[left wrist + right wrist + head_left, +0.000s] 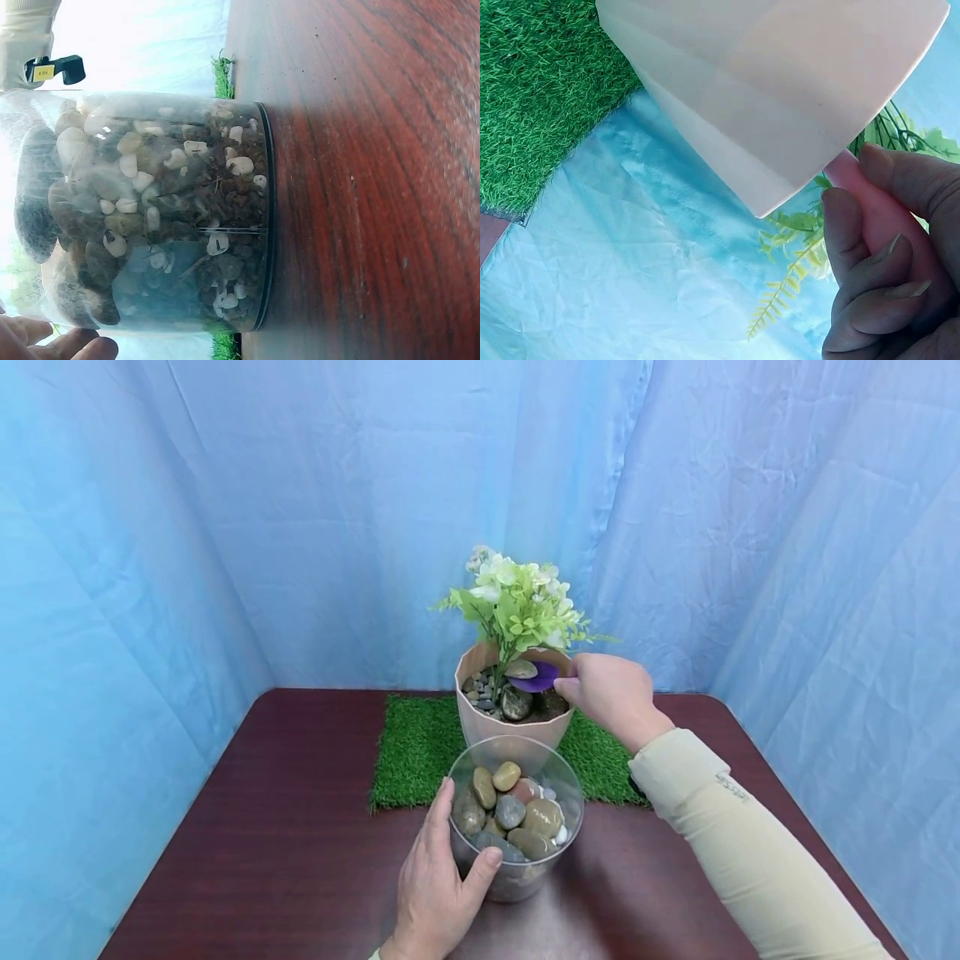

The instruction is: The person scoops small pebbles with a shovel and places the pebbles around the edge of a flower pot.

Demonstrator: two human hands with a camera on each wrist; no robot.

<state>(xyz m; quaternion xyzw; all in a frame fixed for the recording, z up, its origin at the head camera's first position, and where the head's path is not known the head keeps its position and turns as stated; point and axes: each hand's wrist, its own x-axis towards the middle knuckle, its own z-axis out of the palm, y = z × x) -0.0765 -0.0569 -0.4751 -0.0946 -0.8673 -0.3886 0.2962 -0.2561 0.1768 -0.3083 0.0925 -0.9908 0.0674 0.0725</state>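
The head camera looks forward and down; both wrist cameras (much nearer) share the grass mat.

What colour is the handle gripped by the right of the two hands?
The handle is pink, showing best in the right wrist view.

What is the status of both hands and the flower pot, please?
Left hand against clear container of stones. Right hand grips pink handle. Purple blade inside flower pot. Container stands before pot.

Blue curtains hang behind a reddish-brown table.
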